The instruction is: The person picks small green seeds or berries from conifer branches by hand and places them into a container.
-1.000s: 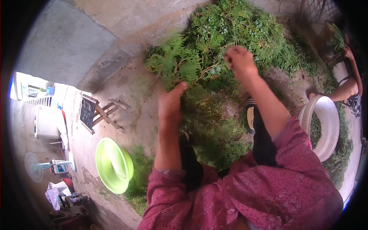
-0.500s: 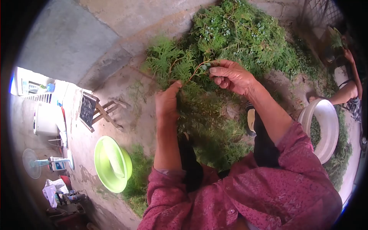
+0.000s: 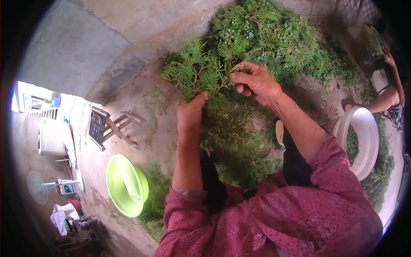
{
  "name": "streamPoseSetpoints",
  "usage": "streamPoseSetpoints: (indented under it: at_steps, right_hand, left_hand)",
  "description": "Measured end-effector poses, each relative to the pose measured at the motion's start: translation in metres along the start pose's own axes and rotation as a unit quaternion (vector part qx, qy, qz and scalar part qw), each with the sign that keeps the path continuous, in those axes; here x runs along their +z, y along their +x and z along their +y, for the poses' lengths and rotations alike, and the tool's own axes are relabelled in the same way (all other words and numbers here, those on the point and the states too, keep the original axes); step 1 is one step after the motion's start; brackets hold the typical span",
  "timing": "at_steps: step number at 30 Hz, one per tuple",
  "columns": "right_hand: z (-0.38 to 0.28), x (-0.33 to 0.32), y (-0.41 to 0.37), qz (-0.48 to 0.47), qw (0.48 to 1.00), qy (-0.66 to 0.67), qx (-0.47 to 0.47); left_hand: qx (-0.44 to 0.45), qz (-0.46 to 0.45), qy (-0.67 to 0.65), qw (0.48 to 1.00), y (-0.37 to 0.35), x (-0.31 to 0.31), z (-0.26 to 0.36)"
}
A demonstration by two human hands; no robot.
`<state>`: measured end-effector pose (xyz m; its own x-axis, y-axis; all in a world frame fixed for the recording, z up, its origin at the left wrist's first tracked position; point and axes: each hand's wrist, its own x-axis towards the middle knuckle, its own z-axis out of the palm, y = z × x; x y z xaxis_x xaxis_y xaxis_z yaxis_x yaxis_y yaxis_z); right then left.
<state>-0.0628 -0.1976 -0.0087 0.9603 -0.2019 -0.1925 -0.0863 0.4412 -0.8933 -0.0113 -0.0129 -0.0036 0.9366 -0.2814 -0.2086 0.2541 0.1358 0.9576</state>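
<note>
Worn grey-brown concrete floor point(image 3: 150, 150)

Across it we see a heap of feathery green conifer branches point(image 3: 274, 36), with loose green sprigs point(image 3: 242, 169) strewn nearer us. We also find a round lime-green plastic basin point(image 3: 114, 190) (more clippings point(image 3: 156, 195) lie just beside it), a folding wooden stool point(image 3: 114, 128) with a dark woven seat point(image 3: 97, 127), and a round white tub point(image 3: 371, 139).

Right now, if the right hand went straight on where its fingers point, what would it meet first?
Most likely the leafy sprig in the left hand; it lies just ahead of the right hand, which appears to pinch part of it, though depth is unclear.
</note>
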Motion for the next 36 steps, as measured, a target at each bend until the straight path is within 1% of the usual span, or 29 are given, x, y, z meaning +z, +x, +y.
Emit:
streamPoseSetpoints:
  at_steps: [3,5,6,8,9,11,13,14,15,16,17,18,20,21,23,25,26,27,29,30,31,33,34,35,36]
  right_hand:
    - [-0.001,0.000,0.000,0.016,1.000,-0.011,-0.003]
    - [-0.006,-0.001,-0.003,0.003,0.998,-0.053,-0.022]
    - [-0.008,-0.001,-0.004,0.003,0.998,-0.053,-0.022]
    - [-0.011,-0.003,-0.005,0.007,0.981,-0.181,-0.071]
    - [-0.010,-0.008,-0.004,0.006,0.981,-0.181,-0.071]
    - [-0.009,-0.023,0.001,0.062,0.947,-0.269,-0.164]
    - [-0.034,-0.036,-0.006,0.088,0.970,-0.196,-0.115]
    - [-0.039,-0.046,-0.007,0.070,0.984,-0.132,-0.101]
    - [-0.040,-0.053,-0.008,0.068,0.984,-0.133,-0.101]
    - [-0.040,-0.058,-0.009,-0.016,0.998,0.040,-0.053]
    - [-0.038,-0.062,-0.011,-0.098,0.972,0.213,-0.002]
    - [-0.036,-0.060,-0.012,-0.097,0.972,0.215,-0.001]
    - [-0.031,-0.047,-0.013,-0.114,0.937,0.327,0.052]
    - [-0.029,-0.042,-0.014,-0.122,0.913,0.381,0.077]
    - [-0.030,-0.036,-0.015,-0.113,0.919,0.367,0.088]
    - [-0.029,-0.034,-0.015,-0.124,0.930,0.326,0.116]
    - [-0.025,-0.037,-0.011,-0.147,0.940,0.290,0.104]
    - [-0.024,-0.037,-0.011,-0.145,0.940,0.291,0.105]
    - [-0.022,-0.037,-0.011,-0.082,0.980,0.168,0.062]
    - [-0.023,-0.037,-0.010,-0.062,0.985,0.151,0.055]
    - [-0.023,-0.037,-0.008,-0.061,0.985,0.151,0.055]
    - [-0.023,-0.037,-0.006,-0.036,0.997,0.059,0.038]
    - [-0.023,-0.036,-0.005,-0.036,0.997,0.058,0.038]
    - [-0.022,-0.034,-0.004,-0.041,0.998,0.002,0.052]
    - [-0.021,-0.032,-0.003,-0.046,0.995,-0.053,0.067]
  left_hand:
    - [-0.007,-0.002,0.006,1.000,-0.002,0.001,0.001]
    - [0.028,-0.013,-0.014,0.999,0.000,0.000,0.000]
    - [0.028,-0.013,-0.014,0.999,0.000,0.000,-0.001]
    - [0.017,-0.010,-0.025,1.000,0.002,-0.003,0.000]
    - [0.017,-0.010,-0.025,0.999,0.001,-0.004,0.001]
    - [-0.002,0.010,-0.020,1.000,-0.003,-0.007,0.006]
    - [-0.011,0.026,-0.009,1.000,0.001,-0.024,0.010]
    - [-0.018,0.044,0.001,0.999,0.004,-0.032,0.012]
    - [-0.017,0.046,-0.001,0.999,0.006,-0.035,0.013]
    - [-0.029,0.050,-0.010,0.998,0.008,-0.037,0.013]
    - [-0.043,0.054,-0.017,0.997,0.010,-0.038,0.013]
    - [-0.045,0.054,-0.016,0.997,0.013,-0.040,0.010]
    - [-0.053,0.039,-0.057,0.996,0.019,-0.043,0.006]
    - [-0.053,0.039,-0.056,0.996,0.020,-0.042,0.006]
    - [-0.050,0.005,-0.067,0.997,0.020,-0.041,0.006]
    - [-0.048,-0.004,-0.067,0.997,0.023,-0.041,0.004]
    - [-0.047,-0.013,-0.067,0.997,0.023,-0.042,0.002]
    - [-0.049,-0.013,-0.066,0.997,0.021,-0.039,0.004]
    - [-0.070,-0.028,-0.113,0.991,0.015,-0.030,0.009]
    - [-0.071,-0.029,-0.113,0.991,0.014,-0.027,0.010]
    - [-0.070,-0.044,-0.136,0.987,0.013,-0.026,0.011]
    - [-0.070,-0.059,-0.160,0.983,0.009,-0.022,0.015]
    - [-0.070,-0.080,-0.178,0.978,0.005,-0.020,0.018]
    - [-0.071,-0.101,-0.196,0.973,0.002,-0.020,0.020]
    - [-0.071,-0.100,-0.197,0.973,0.003,-0.022,0.019]
